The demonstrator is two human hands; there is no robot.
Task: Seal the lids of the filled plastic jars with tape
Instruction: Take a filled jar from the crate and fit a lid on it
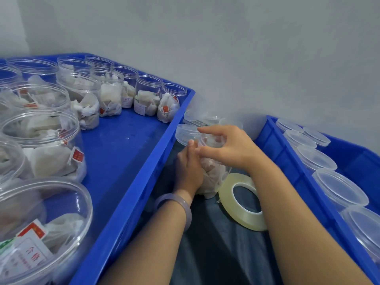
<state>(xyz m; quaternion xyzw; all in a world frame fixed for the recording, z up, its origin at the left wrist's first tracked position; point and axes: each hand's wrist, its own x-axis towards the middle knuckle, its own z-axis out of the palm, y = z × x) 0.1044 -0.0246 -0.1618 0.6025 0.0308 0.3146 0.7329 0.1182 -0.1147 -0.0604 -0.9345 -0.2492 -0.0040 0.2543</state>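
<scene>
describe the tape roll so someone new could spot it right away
Look between the blue tray of jars and the blue tray of lids. Beside the filled jar there, the tape roll lies partly under the right forearm. It is the only yellowish ring with a hole; the jars and lids nearby are clear.

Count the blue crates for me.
2. The left crate holds open filled jars; the right crate holds loose lids. More could sit outside the frame.
</scene>
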